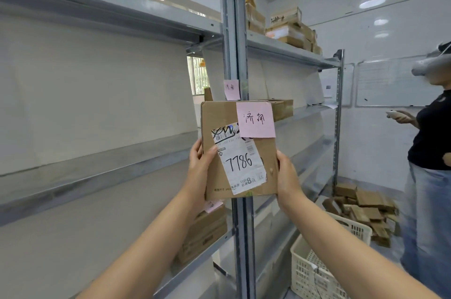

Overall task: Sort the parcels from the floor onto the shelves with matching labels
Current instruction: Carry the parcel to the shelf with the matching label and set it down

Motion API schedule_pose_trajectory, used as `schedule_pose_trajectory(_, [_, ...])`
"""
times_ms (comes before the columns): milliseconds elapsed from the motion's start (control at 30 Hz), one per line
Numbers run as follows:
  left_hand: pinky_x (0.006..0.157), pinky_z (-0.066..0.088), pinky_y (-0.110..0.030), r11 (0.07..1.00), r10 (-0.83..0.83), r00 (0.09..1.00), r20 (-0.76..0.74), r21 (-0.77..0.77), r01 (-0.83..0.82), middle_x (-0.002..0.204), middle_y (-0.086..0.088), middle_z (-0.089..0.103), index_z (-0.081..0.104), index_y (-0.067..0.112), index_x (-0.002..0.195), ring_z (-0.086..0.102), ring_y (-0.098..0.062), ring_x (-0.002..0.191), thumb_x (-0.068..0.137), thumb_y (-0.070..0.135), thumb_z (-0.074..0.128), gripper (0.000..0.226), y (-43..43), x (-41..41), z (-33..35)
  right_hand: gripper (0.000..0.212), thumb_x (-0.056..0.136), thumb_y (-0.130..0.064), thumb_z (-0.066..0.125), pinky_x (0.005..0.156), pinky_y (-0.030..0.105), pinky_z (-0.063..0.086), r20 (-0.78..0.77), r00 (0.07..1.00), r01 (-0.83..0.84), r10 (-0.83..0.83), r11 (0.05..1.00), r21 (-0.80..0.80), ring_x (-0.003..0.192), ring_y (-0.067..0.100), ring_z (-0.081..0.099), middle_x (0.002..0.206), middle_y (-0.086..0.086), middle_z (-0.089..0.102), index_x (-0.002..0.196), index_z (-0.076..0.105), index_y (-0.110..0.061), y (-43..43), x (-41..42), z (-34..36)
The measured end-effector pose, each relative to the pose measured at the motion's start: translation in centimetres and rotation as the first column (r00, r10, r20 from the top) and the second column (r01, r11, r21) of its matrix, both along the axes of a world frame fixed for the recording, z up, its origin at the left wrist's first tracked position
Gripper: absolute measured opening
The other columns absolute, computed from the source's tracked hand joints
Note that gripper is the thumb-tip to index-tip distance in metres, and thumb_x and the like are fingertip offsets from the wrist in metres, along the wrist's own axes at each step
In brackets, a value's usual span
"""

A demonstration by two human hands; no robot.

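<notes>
Both hands, the left hand (199, 162) and the right hand (288, 176), are gripping the cardboard parcel (219, 115) upright by its edges before the shelf post (240, 54). Its pink note (255, 119) seems to be matching the post's small label (231, 89), though blur is risking a misread and misplacement.

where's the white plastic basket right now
In the head view it sits low on the right: the white basket stands on the floor beside the metal shelf upright, with the pile of cardboard parcels just behind it.
</notes>
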State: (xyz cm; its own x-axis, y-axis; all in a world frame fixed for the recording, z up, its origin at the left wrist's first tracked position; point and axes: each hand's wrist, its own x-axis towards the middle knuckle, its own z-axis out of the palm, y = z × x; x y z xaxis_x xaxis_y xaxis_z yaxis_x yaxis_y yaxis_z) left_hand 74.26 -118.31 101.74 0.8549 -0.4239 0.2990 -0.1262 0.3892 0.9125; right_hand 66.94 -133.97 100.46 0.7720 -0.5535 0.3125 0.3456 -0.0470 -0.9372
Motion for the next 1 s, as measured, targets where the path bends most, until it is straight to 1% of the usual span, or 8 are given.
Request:
schedule_pose_trajectory(100, [0.087, 0.055, -0.05, 0.997, 0.073, 0.997, 0.018, 0.01, -0.074, 0.135, -0.004, 0.057, 0.034, 0.035, 0.14, 0.063, -0.028, 0.113, 0.072, 0.045, 0.063, 0.074, -0.1, 2.5, 1.3, 0.052, 0.099, -0.041, 0.027, 0.071, 0.03, 0.052, 0.013, 0.996, -0.086, 0.086, 0.996, 0.018, 0.091, 0.025, 0.068, 0.104, 0.014, 0.072, 0.109, 0.065, -0.009, -0.8, 3.6, 0.8])
schedule_pose_trajectory(300, [0.08, 0.058, -0.038, 0.97, 0.241, 0.965, 0.1, -0.041, -0.238, 0.133, -0.002, 0.06, 0.035, 0.033, 0.14, 0.064, -0.024, 0.112, 0.074, 0.041, 0.063, 0.072, -0.9, 6.8, 4.4, 0.044, 0.1, -0.036, 0.028, 0.054, 0.019, 0.052, 0.126, 0.942, -0.313, 0.311, 0.95, -0.004, 0.074, 0.011, 0.071, 0.083, -0.002, 0.074, 0.095, 0.068, -0.019, -2.9, 11.5, 3.6])
schedule_pose_trajectory(500, [0.081, 0.059, -0.042, 0.9, 0.436, 0.893, 0.115, -0.085, -0.428, 0.128, 0.0, 0.063, 0.039, 0.034, 0.137, 0.068, -0.022, 0.107, 0.073, 0.033, 0.068, 0.07, -2.1, 10.4, 6.7, 0.045, 0.1, -0.037, 0.03, 0.062, 0.027, 0.055, 0.178, 0.853, -0.495, 0.491, 0.868, -0.022, 0.084, 0.02, 0.071, 0.091, 0.002, 0.076, 0.094, 0.07, -0.019, -4.2, 18.8, 6.4])
schedule_pose_trajectory(700, [0.073, 0.059, -0.038, 0.821, 0.57, 0.817, 0.089, -0.088, -0.564, 0.125, -0.005, 0.065, 0.042, 0.029, 0.135, 0.068, -0.025, 0.105, 0.076, 0.031, 0.07, 0.066, -3.2, 13.5, 7.8, 0.046, 0.098, -0.038, 0.03, 0.067, 0.028, 0.055, 0.21, 0.757, -0.624, 0.619, 0.78, -0.052, 0.097, 0.024, 0.071, 0.1, 0.004, 0.076, 0.107, 0.071, -0.018, -5.0, 23.5, 8.8])
schedule_pose_trajectory(800, [0.072, 0.06, -0.037, 0.795, 0.606, 0.79, 0.09, -0.094, -0.599, 0.122, -0.007, 0.068, 0.045, 0.024, 0.135, 0.069, -0.025, 0.102, 0.084, 0.025, 0.068, 0.056, -3.0, 14.8, 8.0, 0.046, 0.098, -0.035, 0.029, 0.079, 0.034, 0.053, 0.215, 0.731, -0.659, 0.648, 0.752, -0.025, 0.104, 0.029, 0.067, 0.104, 0.006, 0.075, 0.109, 0.07, -0.018, -4.9, 25.4, 9.3])
schedule_pose_trajectory(867, [0.072, 0.06, -0.037, 0.783, 0.621, 0.777, 0.102, -0.103, -0.613, 0.123, -0.008, 0.067, 0.044, 0.023, 0.137, 0.07, -0.027, 0.102, 0.078, 0.025, 0.071, 0.065, -2.7, 15.8, 8.1, 0.045, 0.097, -0.038, 0.031, 0.085, 0.037, 0.051, 0.225, 0.705, -0.688, 0.673, 0.726, -0.015, 0.106, 0.027, 0.065, 0.109, 0.007, 0.073, 0.111, 0.069, -0.018, -5.0, 26.4, 9.3])
schedule_pose_trajectory(933, [0.077, 0.06, -0.042, 0.763, 0.646, 0.756, 0.106, -0.118, -0.636, 0.125, -0.009, 0.066, 0.042, 0.025, 0.137, 0.069, -0.029, 0.104, 0.071, 0.027, 0.072, 0.073, -2.4, 16.5, 8.4, 0.044, 0.093, -0.046, 0.035, 0.1, 0.043, 0.046, 0.252, 0.697, -0.694, 0.671, 0.72, 0.004, 0.119, 0.021, 0.059, 0.125, 0.002, 0.066, 0.12, 0.064, -0.026, -5.1, 27.5, 8.7])
schedule_pose_trajectory(1000, [0.08, 0.059, -0.044, 0.741, 0.67, 0.733, 0.115, -0.146, -0.655, 0.125, -0.008, 0.065, 0.042, 0.026, 0.137, 0.068, -0.029, 0.105, 0.071, 0.026, 0.071, 0.073, -2.2, 17.1, 8.6, 0.046, 0.086, -0.053, 0.04, 0.113, 0.048, 0.034, 0.257, 0.714, -0.683, 0.651, 0.729, 0.053, 0.134, 0.018, 0.045, 0.142, -0.004, 0.051, 0.127, 0.053, -0.036, -5.3, 28.3, 7.5])
